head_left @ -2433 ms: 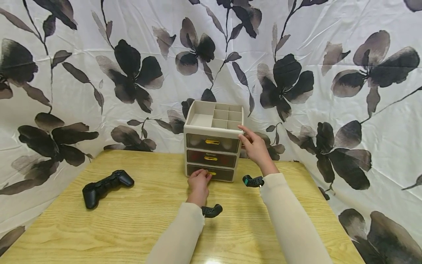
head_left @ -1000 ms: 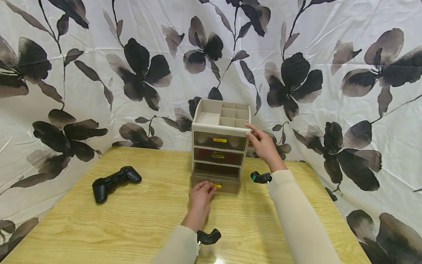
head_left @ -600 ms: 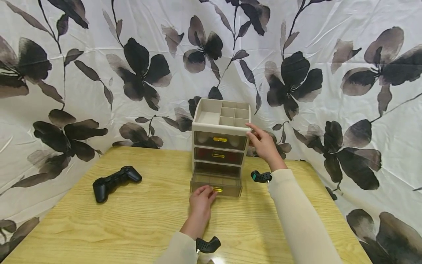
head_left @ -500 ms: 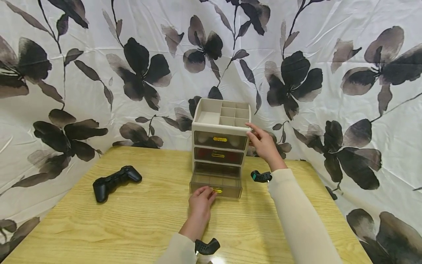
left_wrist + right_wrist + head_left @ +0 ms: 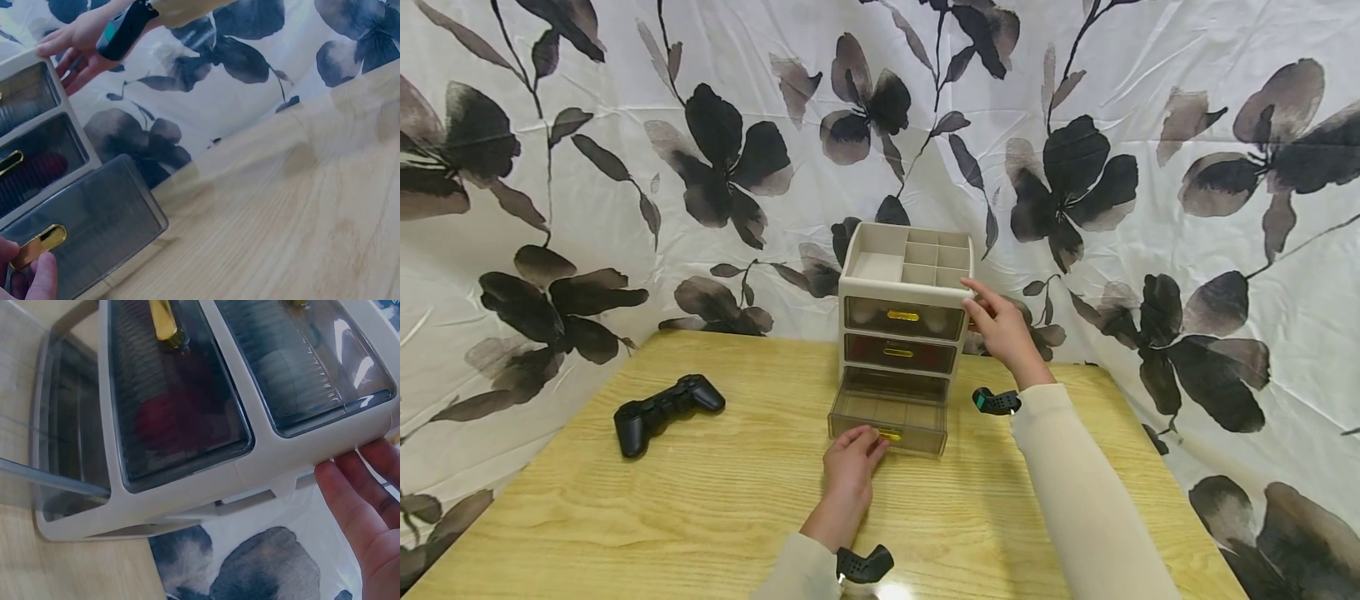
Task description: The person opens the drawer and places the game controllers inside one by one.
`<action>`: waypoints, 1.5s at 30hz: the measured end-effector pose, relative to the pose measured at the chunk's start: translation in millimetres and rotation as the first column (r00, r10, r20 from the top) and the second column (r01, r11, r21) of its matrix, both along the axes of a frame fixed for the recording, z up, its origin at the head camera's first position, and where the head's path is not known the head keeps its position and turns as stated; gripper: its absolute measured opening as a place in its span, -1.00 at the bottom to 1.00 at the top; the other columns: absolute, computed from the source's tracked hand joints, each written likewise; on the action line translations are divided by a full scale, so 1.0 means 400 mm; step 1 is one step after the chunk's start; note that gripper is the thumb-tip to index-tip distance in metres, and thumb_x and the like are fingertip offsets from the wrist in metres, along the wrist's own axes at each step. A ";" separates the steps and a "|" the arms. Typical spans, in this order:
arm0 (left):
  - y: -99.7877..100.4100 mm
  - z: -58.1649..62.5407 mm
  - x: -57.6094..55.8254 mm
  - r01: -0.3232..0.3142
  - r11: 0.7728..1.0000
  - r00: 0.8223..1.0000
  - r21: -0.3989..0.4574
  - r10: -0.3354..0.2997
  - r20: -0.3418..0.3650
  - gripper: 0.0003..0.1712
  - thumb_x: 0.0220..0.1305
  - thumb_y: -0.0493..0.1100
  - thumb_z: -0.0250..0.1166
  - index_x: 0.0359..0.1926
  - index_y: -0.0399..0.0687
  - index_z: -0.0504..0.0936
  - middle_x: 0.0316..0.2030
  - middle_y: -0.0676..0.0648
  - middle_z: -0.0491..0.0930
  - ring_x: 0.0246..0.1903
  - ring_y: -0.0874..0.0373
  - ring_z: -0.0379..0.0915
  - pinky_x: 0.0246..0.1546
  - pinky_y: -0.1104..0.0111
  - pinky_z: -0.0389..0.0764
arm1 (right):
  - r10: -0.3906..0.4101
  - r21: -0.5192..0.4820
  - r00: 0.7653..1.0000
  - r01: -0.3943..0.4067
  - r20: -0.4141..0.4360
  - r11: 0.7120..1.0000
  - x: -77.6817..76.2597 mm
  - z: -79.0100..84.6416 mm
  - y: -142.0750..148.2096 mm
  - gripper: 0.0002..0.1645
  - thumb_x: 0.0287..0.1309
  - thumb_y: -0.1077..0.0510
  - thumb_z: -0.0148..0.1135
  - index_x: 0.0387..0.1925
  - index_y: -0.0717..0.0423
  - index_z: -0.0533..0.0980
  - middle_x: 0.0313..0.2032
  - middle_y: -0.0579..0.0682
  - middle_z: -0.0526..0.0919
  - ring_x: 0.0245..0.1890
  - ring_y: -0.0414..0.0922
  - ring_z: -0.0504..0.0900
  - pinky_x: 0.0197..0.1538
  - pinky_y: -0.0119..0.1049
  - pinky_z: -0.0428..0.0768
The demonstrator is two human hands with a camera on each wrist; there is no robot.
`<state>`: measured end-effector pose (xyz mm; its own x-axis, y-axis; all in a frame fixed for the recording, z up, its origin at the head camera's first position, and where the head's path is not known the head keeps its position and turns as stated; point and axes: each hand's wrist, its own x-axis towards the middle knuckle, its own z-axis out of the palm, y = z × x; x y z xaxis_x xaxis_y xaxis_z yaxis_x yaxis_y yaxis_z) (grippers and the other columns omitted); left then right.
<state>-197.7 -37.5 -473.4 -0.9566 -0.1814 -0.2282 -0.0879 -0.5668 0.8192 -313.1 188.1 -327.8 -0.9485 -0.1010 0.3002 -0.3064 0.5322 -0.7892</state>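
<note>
A cream desktop drawer organizer (image 5: 887,286) stands upright at the back of the table, with smoky see-through drawers. Its bottom drawer (image 5: 917,442) is pulled out toward me, and the inside looks bare. My left hand (image 5: 848,475) pinches this drawer's gold handle (image 5: 57,235) between thumb and fingers. High on the organizer's right side, my right hand (image 5: 1006,337) rests with fairly straight fingertips against the corner and side wall. The top drawer (image 5: 936,321) and middle drawer (image 5: 931,357) are pushed in; something dark red shows through the middle one.
A black game controller (image 5: 666,412) lies on the wooden table (image 5: 722,517) to the left. Open compartments of several sizes form the organizer's top. Behind hangs a white cloth (image 5: 940,50) with dark flowers, close to the back of the organizer.
The bottom drawer has slid out toward me from fully in, with my left hand drawing back on its handle. My right hand has stayed at the organizer's corner.
</note>
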 end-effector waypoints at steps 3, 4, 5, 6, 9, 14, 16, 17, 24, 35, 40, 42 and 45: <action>-0.003 -0.001 0.002 0.006 1.000 1.000 -0.006 -0.006 0.001 -0.85 0.32 -0.40 0.16 -0.11 -0.40 0.47 -0.24 -0.11 0.44 -0.24 0.10 0.53 -0.03 0.31 0.66 | 0.000 -0.005 1.000 0.000 0.001 1.000 0.001 -0.001 0.000 -0.43 0.36 -0.21 -0.02 0.38 -0.43 0.26 -0.06 0.15 0.53 -0.03 0.07 0.61 0.06 -0.08 0.64; -0.004 -0.001 0.003 0.009 1.000 1.000 -0.008 -0.009 -0.001 -0.84 0.32 -0.40 0.16 -0.11 -0.42 0.46 -0.24 -0.12 0.45 -0.24 0.10 0.53 -0.02 0.31 0.66 | -0.001 -0.004 1.000 0.001 0.000 1.000 0.001 -0.001 0.000 -0.43 0.36 -0.22 -0.02 0.38 -0.43 0.26 -0.05 0.15 0.53 -0.02 0.07 0.61 0.06 -0.08 0.65; -0.005 -0.001 0.003 0.013 1.000 1.000 -0.013 -0.013 -0.001 -0.83 0.32 -0.40 0.15 -0.10 -0.43 0.46 -0.24 -0.12 0.45 -0.24 0.10 0.54 -0.01 0.30 0.65 | -0.002 -0.005 1.000 0.002 -0.002 1.000 0.001 -0.001 0.001 -0.42 0.35 -0.22 -0.02 0.38 -0.44 0.26 -0.05 0.15 0.53 -0.02 0.07 0.61 0.05 -0.08 0.65; -0.007 -0.001 0.004 0.019 1.000 1.000 -0.018 -0.019 0.000 -0.82 0.33 -0.40 0.14 -0.09 -0.43 0.46 -0.24 -0.13 0.45 -0.24 0.10 0.54 -0.01 0.29 0.65 | -0.003 -0.007 1.000 0.003 -0.006 1.000 0.000 -0.002 0.001 -0.42 0.35 -0.22 -0.01 0.38 -0.43 0.27 -0.05 0.15 0.54 -0.03 0.07 0.61 0.05 -0.08 0.65; -0.016 0.000 0.005 0.043 0.999 0.999 -0.030 -0.043 -0.012 -0.80 0.33 -0.41 0.14 -0.07 -0.47 0.47 -0.24 -0.14 0.47 -0.24 0.09 0.56 0.01 0.26 0.65 | -0.007 -0.014 1.000 0.007 -0.014 1.000 -0.001 -0.003 0.003 -0.43 0.35 -0.22 0.00 0.37 -0.43 0.28 -0.05 0.16 0.55 -0.03 0.07 0.62 0.03 -0.10 0.66; -0.041 0.000 0.003 0.058 0.995 0.998 -0.082 -0.060 -0.017 -0.83 0.31 -0.38 0.18 -0.13 -0.44 0.52 -0.25 -0.15 0.52 -0.27 0.09 0.59 -0.02 0.23 0.66 | -0.005 -0.020 1.000 0.005 -0.018 1.000 -0.001 -0.005 0.003 -0.44 0.35 -0.20 0.01 0.36 -0.43 0.29 -0.05 0.18 0.56 -0.04 0.07 0.63 0.02 -0.10 0.66; -0.053 0.001 0.001 0.053 0.992 0.998 -0.115 -0.056 -0.018 -0.85 0.30 -0.37 0.19 -0.15 -0.41 0.54 -0.27 -0.14 0.55 -0.28 0.09 0.59 -0.05 0.22 0.67 | -0.005 -0.019 1.000 0.005 -0.020 1.000 0.000 -0.004 0.002 -0.44 0.36 -0.20 0.01 0.37 -0.42 0.29 -0.04 0.18 0.56 -0.04 0.07 0.63 0.02 -0.10 0.66; -0.061 0.001 0.001 0.053 0.990 0.998 -0.134 -0.056 -0.018 -0.84 0.31 -0.36 0.19 -0.15 -0.40 0.54 -0.27 -0.13 0.55 -0.28 0.10 0.59 -0.05 0.22 0.67 | -0.004 -0.020 1.000 0.004 -0.020 1.000 0.000 -0.003 0.001 -0.44 0.36 -0.19 0.02 0.37 -0.41 0.29 -0.04 0.19 0.56 -0.03 0.07 0.63 0.03 -0.10 0.66; -0.129 -0.003 -0.007 0.041 0.959 0.999 -0.282 -0.043 0.002 -0.78 0.32 -0.28 0.19 -0.09 -0.38 0.56 -0.29 -0.13 0.57 -0.28 0.08 0.59 -0.13 0.29 0.68 | -0.002 -0.025 1.000 0.002 -0.008 1.000 0.004 -0.001 -0.003 -0.43 0.36 -0.19 0.01 0.37 -0.40 0.28 -0.05 0.18 0.55 -0.03 0.07 0.62 0.03 -0.12 0.66; -0.232 -0.004 -0.036 -0.014 0.778 1.000 -0.629 -0.003 -0.027 -0.74 0.33 -0.17 0.21 -0.04 -0.24 0.56 -0.21 -0.13 0.54 -0.27 0.05 0.50 -0.34 0.40 0.61 | -0.001 -0.010 1.000 0.001 -0.001 1.000 0.005 -0.005 0.000 -0.43 0.36 -0.22 -0.02 0.38 -0.46 0.24 -0.03 0.21 0.52 0.01 0.11 0.61 0.07 -0.06 0.64; -0.286 0.019 -0.047 -0.027 0.608 0.999 -0.794 -0.017 -0.047 -0.62 0.32 -0.11 0.20 0.08 -0.21 0.52 -0.08 -0.23 0.55 -0.13 -0.02 0.48 -0.24 0.31 0.56 | -0.007 0.008 1.000 0.007 -0.009 1.000 0.009 -0.005 0.000 -0.42 0.36 -0.25 -0.04 0.39 -0.46 0.24 -0.01 0.19 0.54 0.00 0.10 0.62 0.05 -0.07 0.65; -0.313 0.029 -0.053 -0.029 0.538 0.998 -0.842 -0.032 -0.055 -0.56 0.32 -0.11 0.19 0.15 -0.23 0.48 -0.02 -0.28 0.52 -0.04 -0.09 0.45 -0.14 0.20 0.55 | -0.005 0.007 1.000 0.005 -0.009 1.000 0.010 -0.005 -0.001 -0.41 0.35 -0.25 -0.04 0.39 -0.45 0.24 -0.02 0.19 0.53 0.00 0.10 0.62 0.05 -0.05 0.65; -0.359 0.040 -0.064 -0.019 0.427 0.996 -0.904 -0.066 -0.052 -0.46 0.33 -0.08 0.16 0.25 -0.26 0.39 0.07 -0.35 0.44 0.06 -0.20 0.38 -0.01 0.01 0.49 | -0.002 0.002 1.000 0.002 -0.011 1.000 0.009 -0.006 -0.002 -0.41 0.35 -0.25 -0.04 0.39 -0.43 0.24 -0.03 0.19 0.52 -0.01 0.11 0.61 0.05 -0.04 0.64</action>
